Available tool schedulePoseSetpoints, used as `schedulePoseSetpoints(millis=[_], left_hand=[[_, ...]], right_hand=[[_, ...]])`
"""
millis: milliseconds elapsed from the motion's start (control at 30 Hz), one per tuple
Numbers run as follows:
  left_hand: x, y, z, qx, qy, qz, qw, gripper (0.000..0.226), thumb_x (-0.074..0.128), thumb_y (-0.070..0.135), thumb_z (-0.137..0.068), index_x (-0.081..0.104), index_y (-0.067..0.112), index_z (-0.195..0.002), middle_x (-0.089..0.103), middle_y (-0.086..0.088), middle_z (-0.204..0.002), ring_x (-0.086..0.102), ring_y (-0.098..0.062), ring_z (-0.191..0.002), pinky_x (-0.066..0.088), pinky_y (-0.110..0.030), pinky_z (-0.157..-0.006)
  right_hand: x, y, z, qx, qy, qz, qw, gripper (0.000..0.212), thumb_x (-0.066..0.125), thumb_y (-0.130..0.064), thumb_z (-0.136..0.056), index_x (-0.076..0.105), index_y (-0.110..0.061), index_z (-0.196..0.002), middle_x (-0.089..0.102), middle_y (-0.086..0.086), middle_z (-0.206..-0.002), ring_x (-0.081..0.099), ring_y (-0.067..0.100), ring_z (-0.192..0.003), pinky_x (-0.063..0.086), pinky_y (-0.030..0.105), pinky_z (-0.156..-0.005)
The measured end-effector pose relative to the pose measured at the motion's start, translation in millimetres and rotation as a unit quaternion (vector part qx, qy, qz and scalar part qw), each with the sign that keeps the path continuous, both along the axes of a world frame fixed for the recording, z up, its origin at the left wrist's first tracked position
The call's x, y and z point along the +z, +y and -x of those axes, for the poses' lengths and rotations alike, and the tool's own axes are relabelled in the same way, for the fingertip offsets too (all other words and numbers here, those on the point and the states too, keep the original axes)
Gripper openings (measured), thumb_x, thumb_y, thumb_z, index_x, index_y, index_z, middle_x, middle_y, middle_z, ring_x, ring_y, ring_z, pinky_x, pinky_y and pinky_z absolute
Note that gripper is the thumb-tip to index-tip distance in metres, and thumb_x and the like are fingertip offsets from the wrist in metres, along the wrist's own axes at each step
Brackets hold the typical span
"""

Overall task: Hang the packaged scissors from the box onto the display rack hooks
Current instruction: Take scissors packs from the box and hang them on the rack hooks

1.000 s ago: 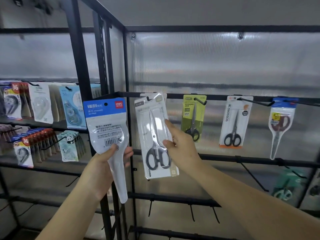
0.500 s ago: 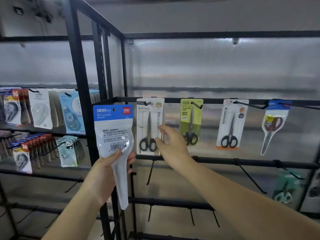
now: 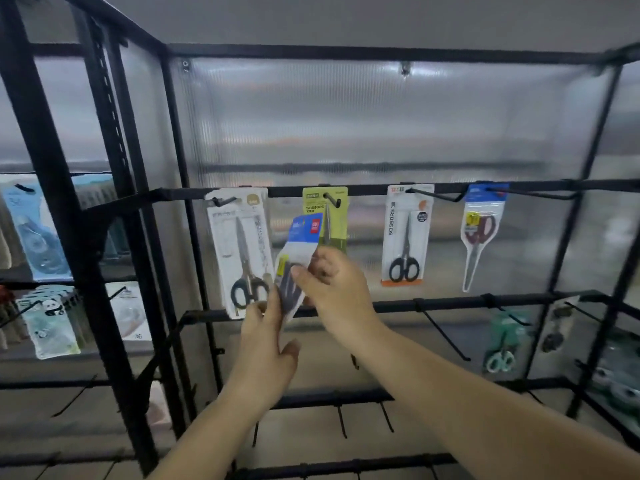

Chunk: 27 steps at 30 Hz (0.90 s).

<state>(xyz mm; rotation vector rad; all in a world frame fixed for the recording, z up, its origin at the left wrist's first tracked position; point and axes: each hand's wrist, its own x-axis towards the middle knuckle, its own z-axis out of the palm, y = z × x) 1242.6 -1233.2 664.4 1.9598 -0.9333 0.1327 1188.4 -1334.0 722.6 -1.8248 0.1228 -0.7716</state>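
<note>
Hands (image 3: pixel 332 289) on blue-topped pack (image 3: pixel 301 251) (blurred)

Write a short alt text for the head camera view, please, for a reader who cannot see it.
Both hands, left and right, hold a blue-topped scissors pack in front of a black display rack. Four scissors packs already hang on the top row of hooks, the nearest a white pack.

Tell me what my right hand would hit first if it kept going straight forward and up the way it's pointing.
Probably the green scissors pack hanging directly behind your right hand, which already holds the blue-topped pack with your left hand. Depth is hard to judge from this one view.
</note>
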Motion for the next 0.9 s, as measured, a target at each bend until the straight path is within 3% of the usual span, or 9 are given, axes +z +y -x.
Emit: schedulePoseSetpoints(millis=[133,300,400,467,533,600,700,767,900], left_hand=[[-8.8,-38.2,12.1,-0.026,-0.094,-0.021,0.995,0.092,0.061,0.009,-0.086,-0.01,0.022,-0.142,0.024,0.004,-0.121,0.023,-0.006,-0.117,0.014,-0.005,-0.093],[-11.5,-94.3,33.6,-0.079,-0.158,-0.07,0.982,0.077,0.06,0.01,-0.086,0.016,0.018,-0.148,0.035,0.001,-0.132,0.03,-0.015,-0.124,0.025,-0.018,-0.105],[-10.7,-133.9,49.9,-0.097,-0.195,-0.083,0.973,0.072,0.063,0.01,-0.083,0.029,0.019,-0.146,0.039,0.0,-0.131,0.035,-0.018,-0.122,0.031,-0.028,-0.104],[-10.8,-159.9,62.7,-0.112,-0.22,-0.064,0.967,0.068,0.066,0.006,-0.077,0.04,0.013,-0.139,0.047,-0.007,-0.126,0.04,-0.022,-0.115,0.041,-0.038,-0.098],[-10.5,-184.0,78.2,-0.114,-0.215,-0.063,0.968,0.065,0.064,0.007,-0.077,0.041,0.011,-0.139,0.048,-0.009,-0.124,0.039,-0.02,-0.112,0.041,-0.036,-0.096],[-9.3,-205.3,90.5,-0.114,-0.241,-0.052,0.962,0.069,0.062,0.009,-0.072,0.04,0.013,-0.137,0.051,-0.009,-0.119,0.038,-0.017,-0.105,0.044,-0.034,-0.088],[-4.1,-233.1,103.7,-0.117,-0.274,-0.058,0.953,0.076,0.068,0.01,-0.067,0.035,0.015,-0.135,0.052,-0.009,-0.118,0.037,-0.016,-0.103,0.042,-0.033,-0.088],[6.5,-248.2,112.8,-0.1,-0.296,-0.067,0.948,0.073,0.072,0.007,-0.069,0.041,0.011,-0.135,0.052,-0.008,-0.121,0.04,-0.016,-0.106,0.041,-0.031,-0.093],[20.2,-274.2,131.3,-0.06,-0.328,-0.075,0.94,0.07,0.076,0.006,-0.069,0.046,0.005,-0.132,0.056,-0.011,-0.118,0.051,-0.022,-0.104,0.045,-0.034,-0.09]], right_hand=[[-7.0,-44.9,24.2,-0.08,-0.024,-0.023,0.996,0.034,0.051,0.002,-0.089,0.053,-0.032,-0.097,0.065,-0.004,-0.106,0.061,0.012,-0.101,0.051,0.036,-0.091],[-18.6,-110.5,68.2,-0.182,-0.02,-0.007,0.983,0.062,0.049,0.009,-0.086,0.039,-0.03,-0.133,0.065,-0.004,-0.113,0.063,0.013,-0.096,0.053,0.021,-0.078],[-23.4,-151.6,102.0,-0.228,-0.03,0.007,0.973,0.074,0.048,0.008,-0.088,0.029,-0.043,-0.137,0.063,-0.004,-0.115,0.062,0.012,-0.088,0.047,0.008,-0.062],[-23.8,-177.8,124.7,-0.25,-0.035,0.037,0.967,0.082,0.048,0.01,-0.088,0.023,-0.056,-0.13,0.065,-0.005,-0.112,0.058,0.014,-0.071,0.043,0.01,-0.051],[-20.5,-203.2,145.0,-0.256,-0.036,0.078,0.963,0.089,0.048,0.012,-0.086,0.019,-0.064,-0.122,0.066,-0.016,-0.097,0.051,0.014,-0.058,0.039,0.011,-0.046],[-12.3,-228.1,162.1,-0.248,-0.043,0.108,0.962,0.09,0.048,0.014,-0.086,0.02,-0.063,-0.121,0.064,-0.019,-0.095,0.053,0.014,-0.058,0.042,0.013,-0.051],[5.1,-260.3,181.6,-0.239,-0.066,0.144,0.958,0.087,0.049,0.013,-0.087,0.026,-0.064,-0.122,0.067,-0.012,-0.105,0.052,0.035,-0.061,0.043,0.025,-0.055],[15.5,-280.1,189.4,-0.229,-0.081,0.15,0.958,0.081,0.048,0.012,-0.088,0.029,-0.059,-0.123,0.056,-0.028,-0.117,0.039,0.026,-0.052,0.04,0.021,-0.049],[21.8,-320.9,190.5,-0.206,-0.052,0.13,0.969,0.069,0.049,0.009,-0.089,0.034,-0.038,-0.137,0.056,-0.019,-0.124,0.032,0.01,-0.047,0.035,0.011,-0.045]])
